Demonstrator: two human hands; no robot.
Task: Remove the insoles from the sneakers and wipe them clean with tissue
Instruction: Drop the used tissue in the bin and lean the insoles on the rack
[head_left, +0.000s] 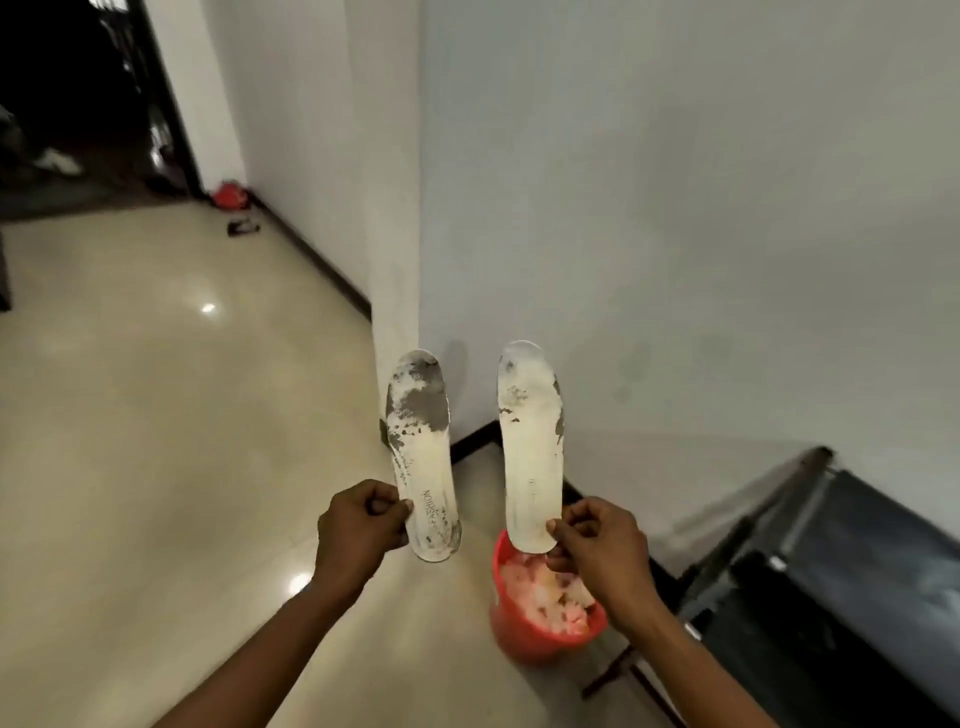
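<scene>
I hold two white insoles upright in front of me, toes pointing up. The left insole (422, 457) has large grey worn patches near the toe and the word FASHION near the heel; my left hand (358, 527) pinches its heel edge. The right insole (531, 447) is cleaner, with small grey marks at the toe and side; my right hand (597, 545) pinches its heel. No sneakers or tissue are in view outside the bin.
A red bin (524, 631) full of crumpled white and pink waste stands on the shiny beige floor (156, 441) below my right hand. A black seat (841, 597) with a metal frame is at right. White walls meet at a corner (418, 208) ahead. A dark doorway (78, 93) opens at upper left.
</scene>
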